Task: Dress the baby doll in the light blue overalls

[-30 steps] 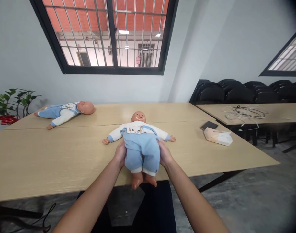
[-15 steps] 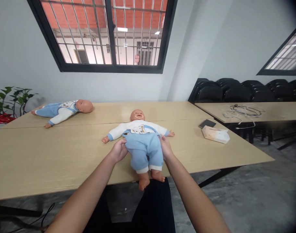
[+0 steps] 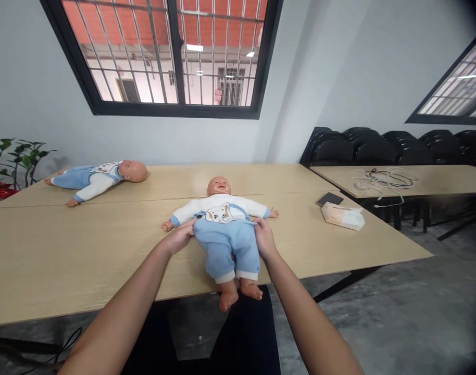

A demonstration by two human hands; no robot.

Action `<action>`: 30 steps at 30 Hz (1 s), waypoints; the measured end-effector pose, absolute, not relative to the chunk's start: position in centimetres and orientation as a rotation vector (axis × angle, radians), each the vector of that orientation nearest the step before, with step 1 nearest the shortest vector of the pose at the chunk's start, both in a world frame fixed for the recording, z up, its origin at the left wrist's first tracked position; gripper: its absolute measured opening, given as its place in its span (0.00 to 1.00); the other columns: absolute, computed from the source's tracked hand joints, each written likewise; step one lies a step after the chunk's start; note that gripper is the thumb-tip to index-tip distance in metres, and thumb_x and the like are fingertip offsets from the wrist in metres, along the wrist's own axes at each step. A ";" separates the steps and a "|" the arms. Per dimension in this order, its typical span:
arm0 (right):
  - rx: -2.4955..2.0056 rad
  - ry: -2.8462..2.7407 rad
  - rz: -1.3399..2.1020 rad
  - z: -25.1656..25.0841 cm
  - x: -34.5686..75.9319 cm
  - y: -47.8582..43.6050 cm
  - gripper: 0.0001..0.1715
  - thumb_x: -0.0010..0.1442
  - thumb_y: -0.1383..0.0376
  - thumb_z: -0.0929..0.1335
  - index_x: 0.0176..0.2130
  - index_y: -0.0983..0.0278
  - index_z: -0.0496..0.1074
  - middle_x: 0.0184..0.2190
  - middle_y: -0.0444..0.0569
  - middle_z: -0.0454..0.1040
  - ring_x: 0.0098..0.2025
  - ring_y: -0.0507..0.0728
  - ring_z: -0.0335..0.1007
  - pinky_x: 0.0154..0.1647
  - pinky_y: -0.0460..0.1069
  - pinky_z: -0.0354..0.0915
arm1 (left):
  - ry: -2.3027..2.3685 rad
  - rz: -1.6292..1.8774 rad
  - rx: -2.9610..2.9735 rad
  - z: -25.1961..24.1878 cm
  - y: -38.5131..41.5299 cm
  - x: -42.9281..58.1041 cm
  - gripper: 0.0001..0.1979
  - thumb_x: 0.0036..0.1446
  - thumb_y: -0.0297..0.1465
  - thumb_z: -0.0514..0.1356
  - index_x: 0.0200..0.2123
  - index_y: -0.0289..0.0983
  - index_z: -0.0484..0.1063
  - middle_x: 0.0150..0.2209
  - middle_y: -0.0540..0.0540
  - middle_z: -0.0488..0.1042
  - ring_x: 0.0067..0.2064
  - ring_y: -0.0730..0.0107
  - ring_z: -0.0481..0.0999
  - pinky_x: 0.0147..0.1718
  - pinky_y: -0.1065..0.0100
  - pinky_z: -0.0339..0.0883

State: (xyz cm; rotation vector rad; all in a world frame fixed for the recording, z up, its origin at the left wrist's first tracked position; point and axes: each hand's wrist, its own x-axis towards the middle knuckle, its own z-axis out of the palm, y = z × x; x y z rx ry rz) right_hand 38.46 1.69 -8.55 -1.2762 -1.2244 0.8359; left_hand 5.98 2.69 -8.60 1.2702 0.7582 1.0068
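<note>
A baby doll (image 3: 219, 186) lies on its back on the table, head away from me and arms spread. It wears a white top (image 3: 242, 204) with blue cuffs and an animal face print on the chest. Its light blue trousers (image 3: 224, 240) have white hems, and the bare feet hang past the table's front edge. My left hand (image 3: 180, 237) pinches the trouser waistband at the doll's left-of-picture hip. At the opposite hip, my right hand (image 3: 264, 238) is closed on the waistband, which is stretched sideways. Some fingertips are hidden by the cloth.
A second doll (image 3: 101, 179) in like clothes lies at the table's (image 3: 105, 255) far left. To the right are a tissue pack (image 3: 342, 215) and a dark flat object (image 3: 329, 199). Cables (image 3: 384, 178) lie on another table. Stacked black chairs (image 3: 334, 148) and a potted plant (image 3: 21, 159) stand beyond.
The waistband has been drawn wider, and my left hand has shifted left with its edge. More of the animal face, including its eyes, now shows. The view has turned slightly right.
</note>
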 end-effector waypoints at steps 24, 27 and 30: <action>-0.964 -1.417 1.398 -6.7 41.7 1.9 0.23 0.61 0.46 0.72 0.45 0.61 0.77 0.44 0.53 0.80 0.51 0.63 0.73 0.57 0.58 0.66 | 0.697 0.958 1.201 -7.4 2.8 5.1 0.14 0.48 0.30 0.70 0.34 0.38 0.68 0.32 0.52 0.71 0.36 0.70 0.69 0.40 0.69 0.60; -1.048 -1.554 1.296 -7.3 42.0 2.7 0.22 0.62 0.47 0.71 0.43 0.61 0.75 0.43 0.52 0.80 0.47 0.61 0.73 0.54 0.57 0.66 | 0.780 0.917 1.302 -7.5 2.9 4.9 0.10 0.50 0.31 0.67 0.34 0.38 0.69 0.32 0.52 0.71 0.36 0.70 0.68 0.40 0.69 0.60; -1.180 -1.752 1.049 -7.9 42.4 3.4 0.17 0.63 0.52 0.69 0.43 0.62 0.74 0.41 0.50 0.79 0.44 0.60 0.72 0.51 0.56 0.66 | 0.888 0.804 1.533 -7.4 3.0 4.7 0.08 0.55 0.33 0.62 0.38 0.38 0.71 0.36 0.50 0.73 0.39 0.66 0.70 0.43 0.67 0.61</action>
